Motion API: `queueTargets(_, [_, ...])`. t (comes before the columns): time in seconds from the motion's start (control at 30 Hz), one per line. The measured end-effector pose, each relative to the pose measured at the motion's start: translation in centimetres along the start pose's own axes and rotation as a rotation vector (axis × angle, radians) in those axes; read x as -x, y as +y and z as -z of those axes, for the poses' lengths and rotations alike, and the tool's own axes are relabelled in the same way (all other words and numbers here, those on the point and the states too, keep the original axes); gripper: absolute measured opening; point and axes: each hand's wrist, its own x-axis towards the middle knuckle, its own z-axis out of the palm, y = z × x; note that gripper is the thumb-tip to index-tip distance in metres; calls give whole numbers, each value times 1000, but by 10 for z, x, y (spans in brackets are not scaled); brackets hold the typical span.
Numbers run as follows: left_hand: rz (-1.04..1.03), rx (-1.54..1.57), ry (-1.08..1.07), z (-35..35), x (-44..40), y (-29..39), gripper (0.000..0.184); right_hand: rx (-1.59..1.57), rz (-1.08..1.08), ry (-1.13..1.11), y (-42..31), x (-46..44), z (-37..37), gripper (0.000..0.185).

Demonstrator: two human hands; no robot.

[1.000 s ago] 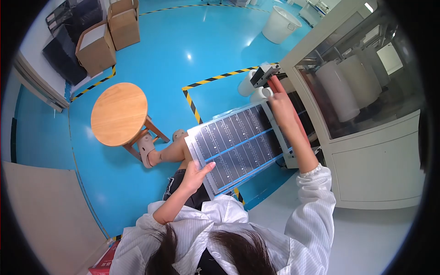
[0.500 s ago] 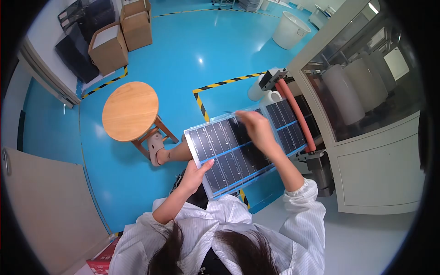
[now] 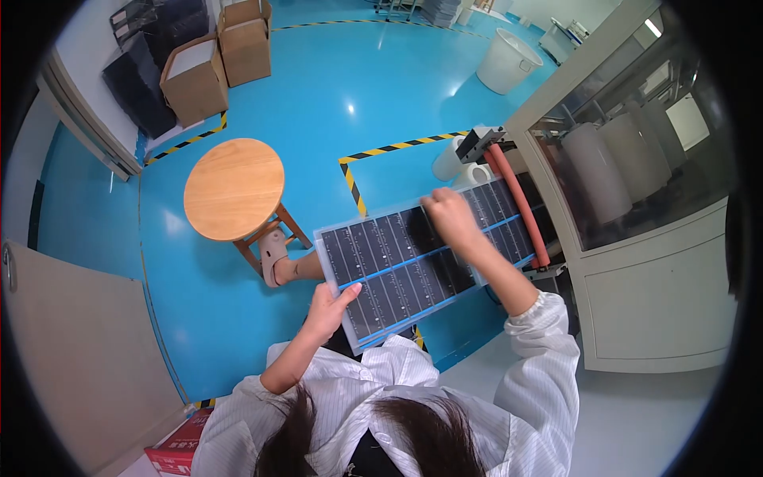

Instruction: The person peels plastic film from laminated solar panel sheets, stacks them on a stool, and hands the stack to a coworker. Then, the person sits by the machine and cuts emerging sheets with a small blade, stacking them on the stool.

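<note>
A flat dark panel (image 3: 381, 278) with blue stripes and white printed marks lies across my lap, tilted, on what looks like a pale translucent backing. Its right end reaches toward a red-orange roller (image 3: 518, 203) on the machine. My left hand (image 3: 328, 312) grips the panel's near-left edge, thumb on top and fingers hidden underneath. Over the panel's far long edge, my right hand (image 3: 451, 219) is closed with its fingers curled together. Whatever is between those fingertips, if anything, is too small to make out.
A round wooden stool (image 3: 234, 189) stands ahead to the left, near my foot. The machine cabinet (image 3: 660, 294) with a window is at the right. White rolls (image 3: 451, 159) stand on the floor by the roller. Cardboard boxes (image 3: 195, 86) and a white bin (image 3: 507, 62) are farther off.
My right hand, blurred and reaching with its fingers before, is now curled at the panel's far edge. The panel has shifted slightly left, with my left hand still on it.
</note>
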Motion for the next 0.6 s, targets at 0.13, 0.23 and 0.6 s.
queueTargets(0.13, [-6,-1,2,11,3,-4,27,205,-174,-63,87,32,10,17])
queueTargets(0.23, [-2,145,10,17,3,0,32,126,-411,130,97,45,26,20])
queueTargets(0.6, [-11,108,60,20,17,25,27,-557,-679,204,-28,47,-24,17])
